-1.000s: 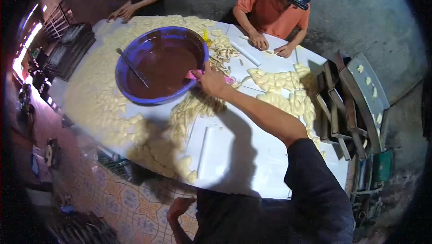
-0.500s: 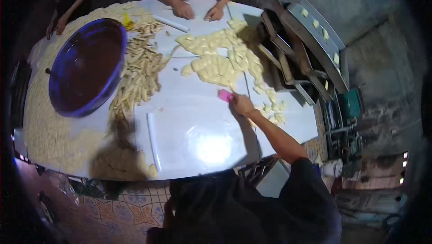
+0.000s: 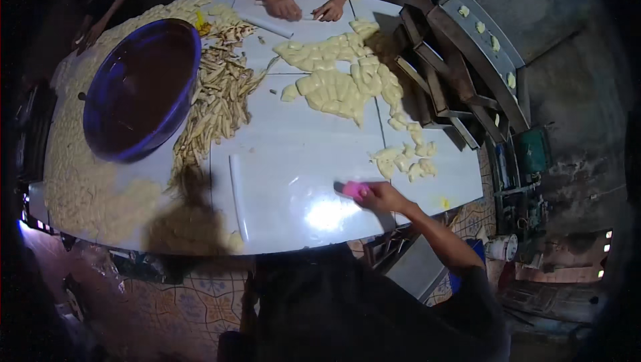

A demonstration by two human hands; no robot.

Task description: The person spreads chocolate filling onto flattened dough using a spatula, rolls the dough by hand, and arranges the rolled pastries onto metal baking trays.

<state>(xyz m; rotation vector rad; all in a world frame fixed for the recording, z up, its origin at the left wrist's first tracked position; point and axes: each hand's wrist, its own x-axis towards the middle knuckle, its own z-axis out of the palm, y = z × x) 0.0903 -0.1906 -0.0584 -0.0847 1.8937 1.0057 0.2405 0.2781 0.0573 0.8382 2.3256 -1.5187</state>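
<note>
My right hand (image 3: 379,196) grips a small pink tool (image 3: 354,190), apparently a scraper, low over the white worktop (image 3: 280,145), near its front right. A white rod (image 3: 238,198) lies to its left. Just beyond the hand are small pale dough pieces (image 3: 400,160); farther back lie larger spreads of dough pieces (image 3: 334,95). My left hand is hidden or too dark to make out at the lower edge beside my body.
A blue basin (image 3: 190,88) of brown liquid stands left among pale dough pieces (image 3: 100,215) and brownish strips (image 3: 217,101). Metal trays (image 3: 477,65) are stacked at right. A co-worker's hands (image 3: 286,8) work a small piece opposite; another person (image 3: 107,8) stands far left.
My right hand and the pink tool have moved from the basin's rim to the bare worktop at front right, lowering toward me in the last half second. The view has also shifted.
</note>
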